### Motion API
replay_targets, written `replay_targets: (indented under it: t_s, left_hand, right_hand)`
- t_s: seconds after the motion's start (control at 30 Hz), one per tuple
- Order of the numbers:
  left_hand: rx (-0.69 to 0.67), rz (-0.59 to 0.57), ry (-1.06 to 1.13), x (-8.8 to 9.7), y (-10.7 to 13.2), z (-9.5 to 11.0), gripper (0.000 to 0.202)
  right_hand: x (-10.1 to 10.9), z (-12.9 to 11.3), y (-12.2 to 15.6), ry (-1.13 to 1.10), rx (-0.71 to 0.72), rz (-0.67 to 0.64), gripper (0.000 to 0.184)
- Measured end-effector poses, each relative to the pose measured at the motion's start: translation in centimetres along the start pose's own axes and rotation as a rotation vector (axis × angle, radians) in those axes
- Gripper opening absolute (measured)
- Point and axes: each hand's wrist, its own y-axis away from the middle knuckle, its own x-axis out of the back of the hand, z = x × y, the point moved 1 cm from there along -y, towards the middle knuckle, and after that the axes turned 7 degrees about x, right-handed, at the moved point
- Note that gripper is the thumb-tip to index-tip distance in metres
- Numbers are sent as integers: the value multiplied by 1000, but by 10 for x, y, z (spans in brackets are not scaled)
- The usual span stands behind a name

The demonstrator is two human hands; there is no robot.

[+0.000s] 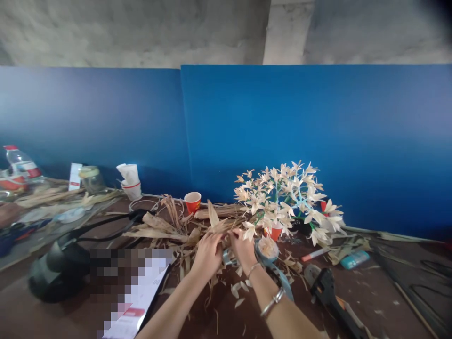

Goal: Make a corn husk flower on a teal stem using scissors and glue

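Observation:
My left hand [208,254] and my right hand [243,247] are close together over the middle of the brown table, fingers curled inward. Whatever is pinched between them is small and hidden by the fingers. Just beyond stands a pale upright strip of dried husk [213,214], part of a heap of dried husks [165,228]; I cannot tell if a hand touches it. Close to my right hand are a bunch of pale husk flowers [278,202] on green stems and a roll of light-coloured tape [268,248]. Small cut petals [238,288] lie below my hands.
Right of my arm lie a black glue gun [326,289], a marker [315,254] and a teal packet [355,259]. A phone [146,292] and black headset-like object [58,268] lie left. Behind are a red paper cup [192,202], a jar [92,180] and a blue partition [300,117].

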Motion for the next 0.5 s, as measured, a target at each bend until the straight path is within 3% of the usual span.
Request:
replay_targets:
  t_s: [0.13,0.23,0.3,0.4,0.5]
  left_hand:
    - [137,128,219,-5,2,-21,36]
    - [168,156,291,-1,5,-21,31]
    - [185,171,359,7,6,-13,30]
    - [235,186,499,24,5,2,20]
    - [327,115,674,33,5,12,21]
  right_hand:
    - [6,-31,-3,-34,116,-75,19]
    - [20,-53,-10,-89,162,-70,21]
    - [32,-62,-12,-214,114,-47,22]
    - [46,-66,-7,-440,-3,-132,27]
    - [50,-61,1,-607,-93,-164,28]
